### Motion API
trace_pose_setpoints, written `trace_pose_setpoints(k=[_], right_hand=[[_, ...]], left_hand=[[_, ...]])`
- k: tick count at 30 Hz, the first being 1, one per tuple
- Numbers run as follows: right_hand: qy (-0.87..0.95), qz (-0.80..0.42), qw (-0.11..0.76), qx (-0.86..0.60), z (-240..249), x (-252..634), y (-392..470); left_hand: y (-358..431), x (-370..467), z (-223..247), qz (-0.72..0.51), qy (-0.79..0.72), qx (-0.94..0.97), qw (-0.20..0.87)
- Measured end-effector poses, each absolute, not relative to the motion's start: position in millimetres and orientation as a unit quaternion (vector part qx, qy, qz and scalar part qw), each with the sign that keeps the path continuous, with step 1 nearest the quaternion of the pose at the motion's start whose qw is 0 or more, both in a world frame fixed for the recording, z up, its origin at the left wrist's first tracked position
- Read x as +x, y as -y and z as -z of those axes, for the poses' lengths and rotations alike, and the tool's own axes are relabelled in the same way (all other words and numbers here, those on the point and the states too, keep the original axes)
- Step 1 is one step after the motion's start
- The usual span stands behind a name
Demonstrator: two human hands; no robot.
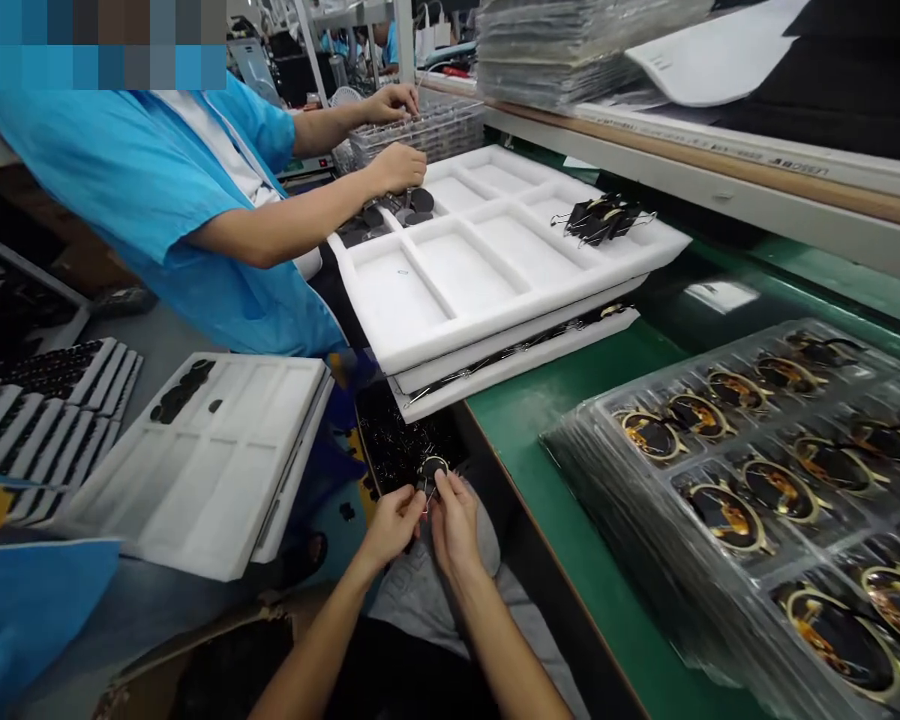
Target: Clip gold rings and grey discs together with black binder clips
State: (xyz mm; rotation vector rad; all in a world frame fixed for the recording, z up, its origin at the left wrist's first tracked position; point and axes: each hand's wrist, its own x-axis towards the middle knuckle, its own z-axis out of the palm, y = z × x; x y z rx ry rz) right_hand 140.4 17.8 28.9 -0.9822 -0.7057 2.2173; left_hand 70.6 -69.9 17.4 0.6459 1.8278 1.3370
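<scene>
Round piece (433, 466): between your left hand (391, 525) and right hand (456, 517), rim pointing away; long axis unclear
Left: fingertips pinched at its near side
Right: half-curled, holding its right edge

We see a metallic-rimmed disc (436, 466), glossy plastic trays (637, 550) on the smooth counter (529, 440), a matt foam tray (480, 325) overhanging its left edge.
</scene>
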Motion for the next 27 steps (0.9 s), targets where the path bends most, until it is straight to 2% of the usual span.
trace_pose_setpoints(k=[7, 11, 14, 16, 22, 27], right_hand=[[0.235, -0.84, 0.296, -0.39, -16.4, 163.0, -11.9], [0.207, -0.835, 0.329, -0.39, -11.6, 168.5, -17.7], [0.185, -0.831, 0.355, -0.385, -7.3, 172.4, -30.6], [0.176, -0.834, 0.352, -0.386, -3.0, 175.9, -38.0], [0.146, -0.866, 0.296, -0.376, 6.3, 185.2, -34.6], [0.114, -0.909, 0.203, -0.347, 2.8, 190.7, -34.0]], left_hand=[[71.4, 80.4, -16.3, -0.462, -0.761, 0.35, 0.292], [90.3, 83.0, -4.9, -0.461, -0.741, 0.324, 0.364], [107.6, 75.7, 18.7, -0.453, -0.73, 0.239, 0.452], [110.3, 63.5, 39.4, -0.444, -0.742, 0.188, 0.465], [61.5, 2.8, 93.7, -0.378, -0.824, 0.127, 0.403], [17.8, -25.4, 95.4, -0.409, -0.828, 0.14, 0.357]])
